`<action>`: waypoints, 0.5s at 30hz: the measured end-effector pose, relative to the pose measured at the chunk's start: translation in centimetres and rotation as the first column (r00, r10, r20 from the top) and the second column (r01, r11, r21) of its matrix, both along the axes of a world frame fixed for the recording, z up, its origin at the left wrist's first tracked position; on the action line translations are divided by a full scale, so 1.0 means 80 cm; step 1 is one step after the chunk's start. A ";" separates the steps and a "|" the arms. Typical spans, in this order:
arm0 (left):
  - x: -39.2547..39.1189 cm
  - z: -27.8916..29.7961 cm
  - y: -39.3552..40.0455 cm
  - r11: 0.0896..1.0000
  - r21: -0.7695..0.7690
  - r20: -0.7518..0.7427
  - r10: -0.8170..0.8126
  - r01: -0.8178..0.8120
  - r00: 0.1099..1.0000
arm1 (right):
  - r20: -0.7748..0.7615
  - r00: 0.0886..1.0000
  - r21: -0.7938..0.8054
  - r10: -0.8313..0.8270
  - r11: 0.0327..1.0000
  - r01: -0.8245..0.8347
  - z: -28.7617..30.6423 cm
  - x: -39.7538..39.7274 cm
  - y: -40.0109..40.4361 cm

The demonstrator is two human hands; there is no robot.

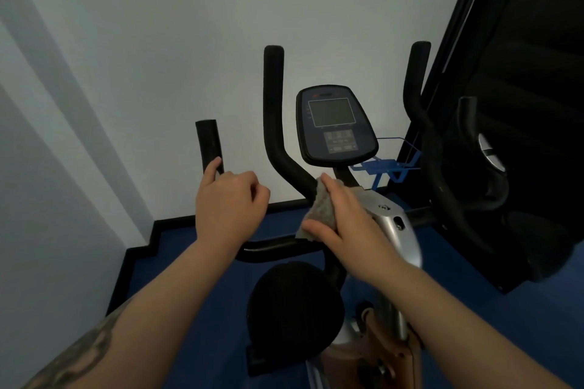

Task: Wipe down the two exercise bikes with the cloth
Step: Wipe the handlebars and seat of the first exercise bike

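Observation:
An exercise bike stands in front of me, with a console [335, 126], black foam handlebars [275, 110] and a black saddle [294, 303]. My left hand [227, 205] grips the outer left handlebar grip [208, 142], thumb up along it. My right hand [344, 218] holds a grey cloth [322, 208] against the lower bend of the inner handlebar, just below the console. The silver frame cover [395, 230] shows behind that hand. No second bike can be made out.
A white wall rises right behind the bike, with a black skirting board [151, 237] along the blue floor [202, 300]. A tall black machine [521, 104] stands close on the right. A blue wire bottle holder [388, 164] sits right of the console.

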State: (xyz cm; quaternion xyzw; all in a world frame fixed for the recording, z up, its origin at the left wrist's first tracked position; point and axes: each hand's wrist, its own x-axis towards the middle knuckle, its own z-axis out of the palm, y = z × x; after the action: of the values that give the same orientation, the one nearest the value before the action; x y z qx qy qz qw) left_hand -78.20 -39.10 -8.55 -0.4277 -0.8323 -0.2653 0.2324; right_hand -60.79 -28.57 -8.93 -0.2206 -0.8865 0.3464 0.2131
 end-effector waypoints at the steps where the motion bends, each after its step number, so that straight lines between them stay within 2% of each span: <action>1: 0.000 0.000 0.000 1.000 -0.003 -0.003 -0.003 0.003 1.000 | 0.006 1.000 -0.010 0.016 1.000 -0.016 0.007 -0.011 0.006; 7: -0.002 0.002 -0.004 0.998 0.032 0.019 -0.050 0.049 0.999 | 0.012 1.000 0.055 0.024 0.998 -0.025 0.054 -0.095 0.031; 10: -0.004 0.000 -0.006 0.994 0.092 0.063 -0.069 0.063 0.996 | -0.003 0.997 -0.029 -0.081 0.996 0.081 0.024 -0.056 0.018; 13: -0.004 -0.003 -0.004 0.994 0.097 0.063 -0.063 0.056 0.996 | -0.039 0.990 0.019 -0.134 0.991 0.135 -0.004 -0.014 -0.003; 15: -0.003 -0.002 -0.002 0.996 0.084 0.045 -0.044 0.040 0.998 | -0.001 0.991 -0.007 -0.131 0.991 0.131 0.008 -0.031 0.008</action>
State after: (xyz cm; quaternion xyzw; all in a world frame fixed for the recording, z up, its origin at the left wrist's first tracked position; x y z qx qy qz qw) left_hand -78.48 -39.28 -8.73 -0.4288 -0.8165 -0.3144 0.2248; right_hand -63.27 -27.91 -8.26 -0.2787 -0.8689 0.3348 0.2350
